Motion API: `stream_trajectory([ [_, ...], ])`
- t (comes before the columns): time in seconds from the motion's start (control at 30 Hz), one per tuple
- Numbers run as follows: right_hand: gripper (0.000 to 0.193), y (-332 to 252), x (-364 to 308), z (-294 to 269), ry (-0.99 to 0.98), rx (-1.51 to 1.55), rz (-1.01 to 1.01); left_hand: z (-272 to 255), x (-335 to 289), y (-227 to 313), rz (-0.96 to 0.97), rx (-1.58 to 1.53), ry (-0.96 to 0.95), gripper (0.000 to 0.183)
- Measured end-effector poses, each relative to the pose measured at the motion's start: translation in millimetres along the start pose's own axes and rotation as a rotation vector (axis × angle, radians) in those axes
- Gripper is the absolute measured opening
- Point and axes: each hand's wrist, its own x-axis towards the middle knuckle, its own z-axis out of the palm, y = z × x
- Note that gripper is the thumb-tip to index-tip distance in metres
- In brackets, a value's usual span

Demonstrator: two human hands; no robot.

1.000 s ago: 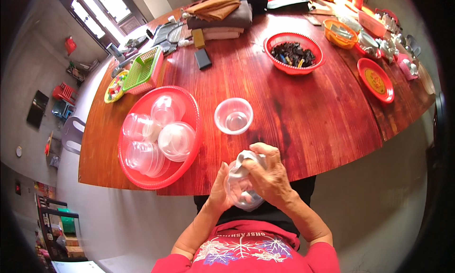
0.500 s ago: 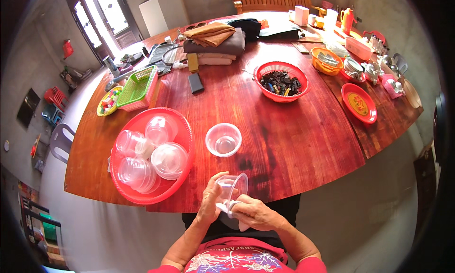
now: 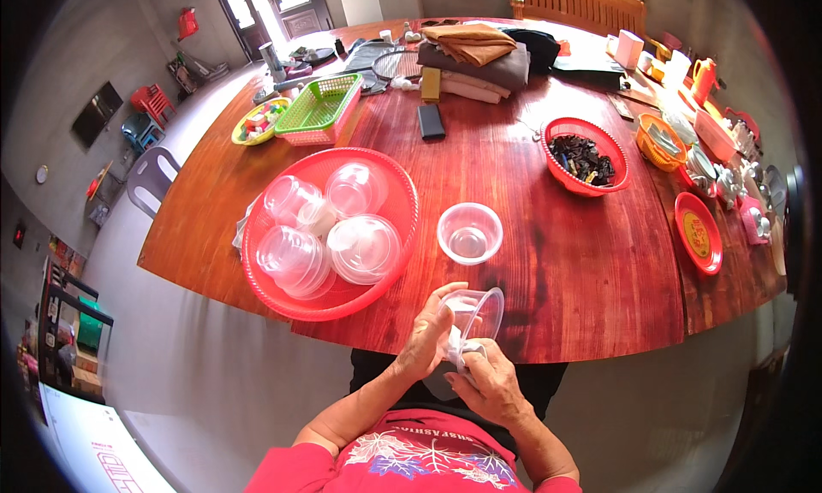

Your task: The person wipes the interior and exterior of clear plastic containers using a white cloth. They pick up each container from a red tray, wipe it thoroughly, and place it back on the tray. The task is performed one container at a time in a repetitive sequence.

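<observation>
Over the table's front edge, my left hand [image 3: 430,335] is wrapped round the side of a clear plastic bowl [image 3: 490,309], which is tipped with its mouth to the right. My right hand [image 3: 490,383] pinches a white cloth [image 3: 467,353] against the bowl's lower rim; some of its fingertips are hidden. Just beyond my hands stands another clear plastic bowl [image 3: 470,234], upright on the table. To the left, a large red plastic basket [image 3: 406,252] holds several stacks of clear bowls [image 3: 366,246].
A red basket of dark pieces [image 3: 550,164] stands at the right, near a red plate [image 3: 698,234]. Folded cloths [image 3: 475,56], a dark box [image 3: 431,122] and a green-and-pink basket [image 3: 318,108] lie further back. A grey chair [image 3: 152,181] stands beyond the table's left edge.
The view has swung left, so the table's things sit further right in it. My hands still hold the bowl and cloth; the right hand has shifted slightly along the rim.
</observation>
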Motion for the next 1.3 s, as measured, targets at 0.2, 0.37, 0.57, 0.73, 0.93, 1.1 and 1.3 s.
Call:
stream_trajectory([
  [0.2, 0.017, 14, -20, -21, 0.169, 0.314, 0.293, -4, -1, 21, -0.066, -0.170, 0.038, 0.077],
  [0.37, 0.046, 33, 4, -9, 0.492, 1.068, 0.634, 7, 0, 9, -0.089, -0.151, -0.153, 0.088],
  [0.57, 0.023, 43, 5, 2, 0.499, 0.875, 0.613, 6, -4, 1, -0.030, 0.138, 0.020, 0.085],
  [0.73, 0.011, 47, 10, 0, 0.440, -0.031, 0.360, 17, -16, 12, 0.058, 0.245, 0.032, 0.072],
  [0.93, 0.024, 29, 3, 2, 0.411, -0.027, 0.132, 6, -5, 1, -0.054, -0.061, 0.327, 0.042],
  [1.1, 0.031, 22, -11, 20, 0.443, -0.130, -0.056, -5, 0, -11, -0.250, -0.198, 0.282, 0.041],
  [1.3, 0.021, 15, 35, 0, 0.385, 0.035, -0.074, 3, -3, -4, -0.217, -0.297, 0.121, 0.043],
])
